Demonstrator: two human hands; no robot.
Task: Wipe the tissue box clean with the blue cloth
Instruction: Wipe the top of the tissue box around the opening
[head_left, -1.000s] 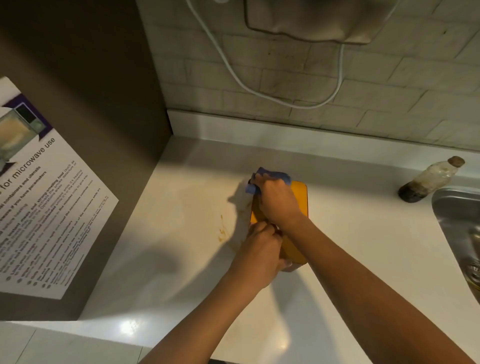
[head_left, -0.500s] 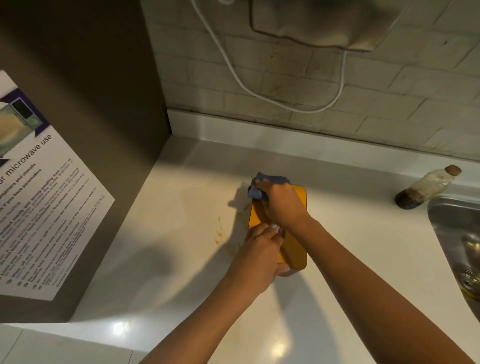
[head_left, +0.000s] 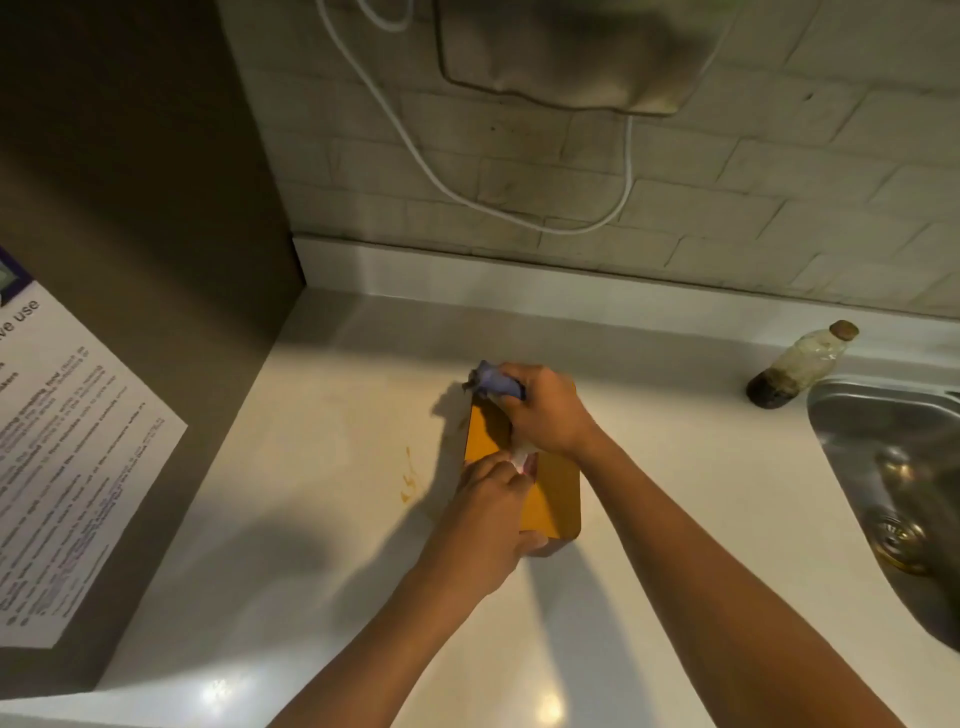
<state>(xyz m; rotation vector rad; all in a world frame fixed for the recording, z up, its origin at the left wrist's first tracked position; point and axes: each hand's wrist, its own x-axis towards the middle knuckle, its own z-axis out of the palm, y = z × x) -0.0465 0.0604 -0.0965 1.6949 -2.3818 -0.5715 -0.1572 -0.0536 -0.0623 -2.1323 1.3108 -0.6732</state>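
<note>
An orange tissue box lies on the white counter, its long side running away from me. My right hand grips a bunched blue cloth and presses it on the box's far end. Around the box's near left side my left hand is curled, holding it in place. A bit of white tissue shows between the two hands. My hands hide most of the box's top.
A small orange stain marks the counter left of the box. A dirty bottle lies by the steel sink at right. A brown cabinet side with a microwave notice stands at left. A white cable hangs on the tiled wall.
My right hand with the blue cloth has stayed at the box's far end, shifting slightly across it. My left hand keeps holding the box. The view has shifted a little.
</note>
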